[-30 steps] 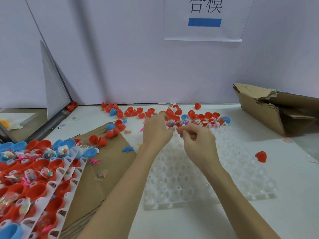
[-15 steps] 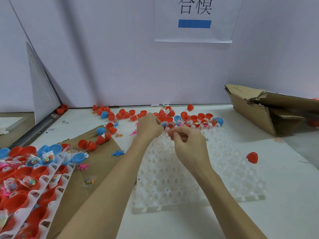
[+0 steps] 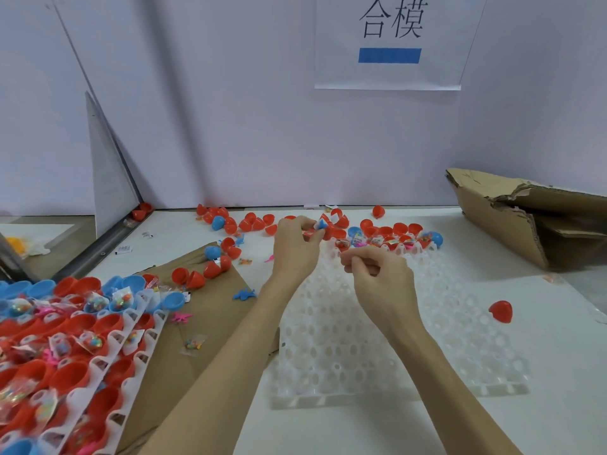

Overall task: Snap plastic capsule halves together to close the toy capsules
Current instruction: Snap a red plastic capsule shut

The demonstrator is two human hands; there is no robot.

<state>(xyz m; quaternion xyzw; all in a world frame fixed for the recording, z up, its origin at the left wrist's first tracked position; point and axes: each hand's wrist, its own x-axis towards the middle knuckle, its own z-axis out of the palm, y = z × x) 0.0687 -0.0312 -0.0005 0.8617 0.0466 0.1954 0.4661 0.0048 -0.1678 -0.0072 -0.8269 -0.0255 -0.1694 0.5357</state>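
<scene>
My left hand (image 3: 295,247) is raised over the far edge of the clear plastic tray (image 3: 377,366), its fingertips pinched on a small blue capsule half (image 3: 321,224). My right hand (image 3: 377,274) hovers just to the right with thumb and fingers pinched together; what it holds is hidden. A row of filled red capsule halves (image 3: 391,239) sits along the tray's far row. Loose red capsule halves (image 3: 249,223) lie scattered along the wall behind.
Trays of filled red and blue halves (image 3: 65,339) crowd the left foreground on brown cardboard (image 3: 184,323). A single red half (image 3: 501,311) lies right of the tray. A torn cardboard box (image 3: 525,218) stands at the far right. A white wall closes the back.
My left hand has lifted a blue capsule half into its fingertips. My right hand stays pinched beside it. The camera has shifted slightly.
</scene>
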